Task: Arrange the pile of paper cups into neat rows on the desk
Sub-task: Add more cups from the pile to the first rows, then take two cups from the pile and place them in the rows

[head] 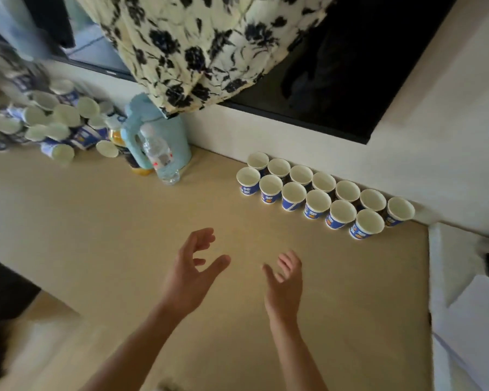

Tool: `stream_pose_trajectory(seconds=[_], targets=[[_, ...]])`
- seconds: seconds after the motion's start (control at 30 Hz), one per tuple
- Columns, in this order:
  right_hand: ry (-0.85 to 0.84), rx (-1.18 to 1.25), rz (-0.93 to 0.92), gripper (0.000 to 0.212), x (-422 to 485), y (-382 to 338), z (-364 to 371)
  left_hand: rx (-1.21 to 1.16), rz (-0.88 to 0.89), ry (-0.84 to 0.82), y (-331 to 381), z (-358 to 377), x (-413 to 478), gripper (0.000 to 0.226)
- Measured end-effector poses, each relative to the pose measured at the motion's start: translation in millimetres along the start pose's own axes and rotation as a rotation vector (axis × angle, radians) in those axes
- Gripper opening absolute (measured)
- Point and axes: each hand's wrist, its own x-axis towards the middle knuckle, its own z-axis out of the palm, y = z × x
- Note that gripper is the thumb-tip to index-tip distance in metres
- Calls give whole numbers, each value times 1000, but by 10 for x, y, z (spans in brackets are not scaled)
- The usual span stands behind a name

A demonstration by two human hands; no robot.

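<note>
A loose pile of blue-and-white paper cups point(48, 119) lies tumbled on its sides at the far left of the beige desk point(124, 221). At the back right, against the wall, several upright cups stand in two neat rows point(322, 193). My left hand point(192, 275) and my right hand point(285, 283) hover over the middle of the desk, both empty with fingers spread. Both hands are well apart from the pile and from the rows.
A light-blue jug point(158, 136) and a clear plastic water bottle point(160, 156) stand between the pile and the rows. A floral curtain point(203, 46) hangs over the jug. White paper sheets point(469, 320) lie at the desk's right edge.
</note>
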Motion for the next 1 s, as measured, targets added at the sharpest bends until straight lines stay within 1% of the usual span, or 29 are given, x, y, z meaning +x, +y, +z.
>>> stream_pose_trajectory(seconds=[0.13,0.27,0.4,0.47,0.6,0.77,0.87,1.0], targets=[[-151,17,-87,69,-637,-364,746,-61,28,138,-110,-810,-181,58],[-228,20,-138,61,-1216,-656,1439,-123,46,246,-267,-1578,-434,52],[-275,14,-149,61,-1796,-855,2061,-171,58,305,-414,-2296,-635,50],[-300,18,-154,60,-2051,-884,2293,-176,66,327,-483,-2609,-697,47],[-368,11,-149,57,-2453,-884,2662,-195,63,359,-623,-3155,-768,51],[-417,20,-121,53,-2602,-980,3085,-236,33,378,-713,-3644,-674,34],[-447,16,-111,51,-2552,-1019,3440,-240,14,383,-778,-3900,-512,37],[-481,4,-113,52,-2338,-1002,4011,-222,7,360,-855,-4227,-65,39]])
